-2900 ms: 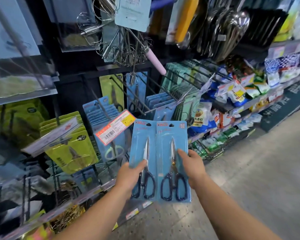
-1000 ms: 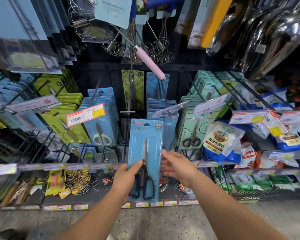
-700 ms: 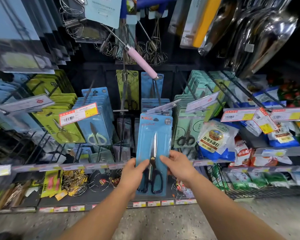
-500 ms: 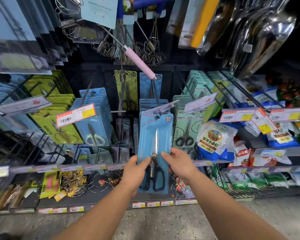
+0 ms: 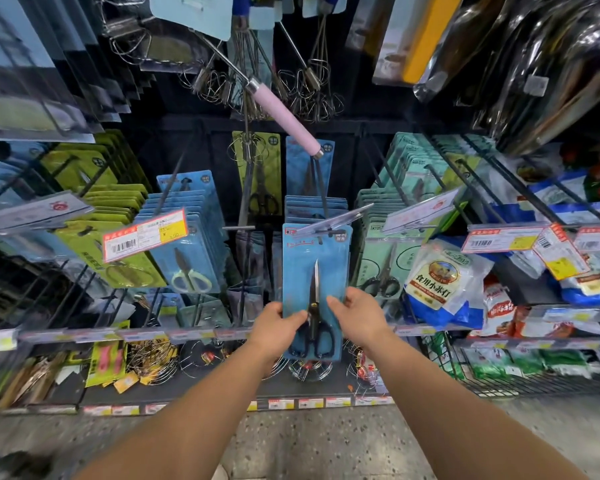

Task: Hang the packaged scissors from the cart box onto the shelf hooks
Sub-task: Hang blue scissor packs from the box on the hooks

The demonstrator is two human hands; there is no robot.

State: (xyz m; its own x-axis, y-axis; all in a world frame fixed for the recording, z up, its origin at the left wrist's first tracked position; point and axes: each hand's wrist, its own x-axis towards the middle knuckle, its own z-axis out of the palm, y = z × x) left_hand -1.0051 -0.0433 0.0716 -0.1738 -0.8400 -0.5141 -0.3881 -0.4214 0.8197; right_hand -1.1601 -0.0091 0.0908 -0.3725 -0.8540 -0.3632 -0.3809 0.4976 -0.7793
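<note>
We hold one blue scissors package (image 5: 315, 265) upright in front of the middle shelf hook (image 5: 329, 221), its top edge right at the clear price tag holder at the hook's tip. Whether the card's hanging hole is already over the hook we cannot tell, as the tag holder covers that spot. Our left hand (image 5: 277, 329) pinches the package at its lower left edge, thumb across the front beside the black scissor handles. Our right hand (image 5: 360, 315) grips the lower right edge, thumb on the front near the blade's pivot, fingers curled behind the card.

Behind the package hangs a row of identical blue cards (image 5: 315, 205) on the same hook. To the left a stack of blue packs with pale-handled scissors (image 5: 190, 268) hangs under a red and yellow price label (image 5: 145, 233), and beyond it green packs (image 5: 94, 237). To the right hang pale green scissor packs (image 5: 385, 268) and a white and blue pouch (image 5: 444, 282). A pink-handled whisk (image 5: 281, 114) slants down from the rack above. Wire coils (image 5: 153, 358) lie on the bottom shelf, and the speckled floor (image 5: 309, 445) shows below our forearms.
</note>
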